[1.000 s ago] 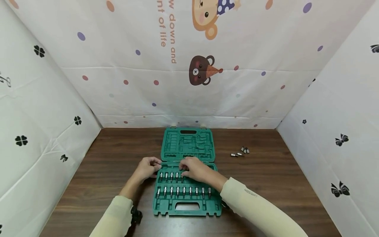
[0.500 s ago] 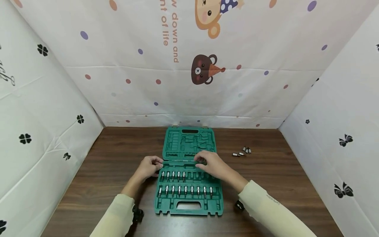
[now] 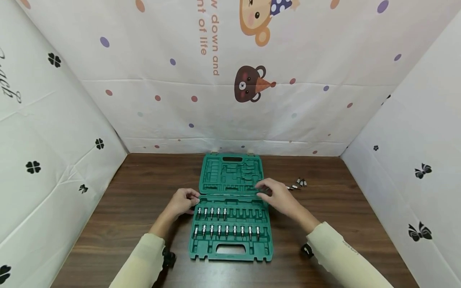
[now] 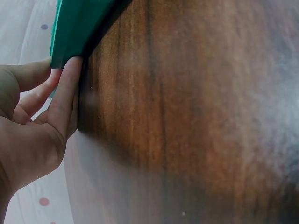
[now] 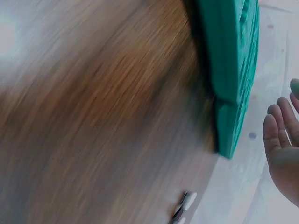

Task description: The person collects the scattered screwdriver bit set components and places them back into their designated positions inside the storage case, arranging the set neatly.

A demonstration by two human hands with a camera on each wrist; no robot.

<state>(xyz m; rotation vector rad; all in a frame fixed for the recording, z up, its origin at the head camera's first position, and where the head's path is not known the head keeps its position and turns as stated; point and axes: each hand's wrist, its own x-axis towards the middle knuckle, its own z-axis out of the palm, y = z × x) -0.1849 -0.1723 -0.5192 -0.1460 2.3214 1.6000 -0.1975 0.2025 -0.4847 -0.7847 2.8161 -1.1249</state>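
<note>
A green tool case (image 3: 230,254) lies open on the wooden table (image 3: 137,200), its empty lid (image 3: 230,176) folded back. The base holds two rows of chrome bits (image 3: 227,231); the upper row (image 3: 211,212) fills only its left part. My left hand (image 3: 185,200) is at the case's left edge by the hinge. In the left wrist view that hand (image 4: 32,130) pinches the case corner (image 4: 74,28) between thumb and fingers. Over the case's right edge by the hinge hovers my right hand (image 3: 268,189), its fingers relaxed and empty. The right wrist view shows that hand (image 5: 282,144) beside the case (image 5: 233,70).
A few loose bits (image 3: 297,184) lie on the table just right of the lid, and show blurred as loose bits (image 5: 184,207) in the right wrist view. White printed sheets wall in the table at the left, back and right.
My right hand has left the upper row of bits and moved right, past the case's right edge. The left hand has stayed at the left edge.
</note>
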